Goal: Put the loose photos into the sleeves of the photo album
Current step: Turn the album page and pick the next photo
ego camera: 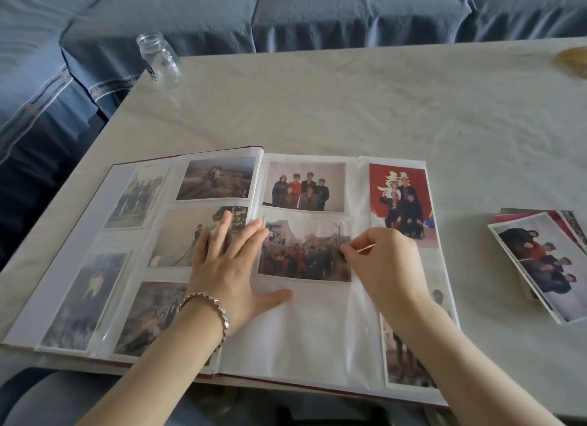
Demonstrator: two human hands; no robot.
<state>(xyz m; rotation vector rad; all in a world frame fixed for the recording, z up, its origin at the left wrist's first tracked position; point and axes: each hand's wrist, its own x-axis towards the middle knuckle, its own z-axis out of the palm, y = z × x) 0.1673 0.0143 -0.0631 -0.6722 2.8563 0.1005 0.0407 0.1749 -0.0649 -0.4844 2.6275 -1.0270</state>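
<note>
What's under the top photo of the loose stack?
More loose photos: only their edges show past the top photo, one red. Their pictures and count are covered. The stack lies on the table.

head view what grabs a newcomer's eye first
The big open photo album with clear plastic sleeves fills the foreground, the left hand flat across its fold. The right hand pinches a colour crowd photo on the right page; a stack of loose photos lies farther right.
</note>
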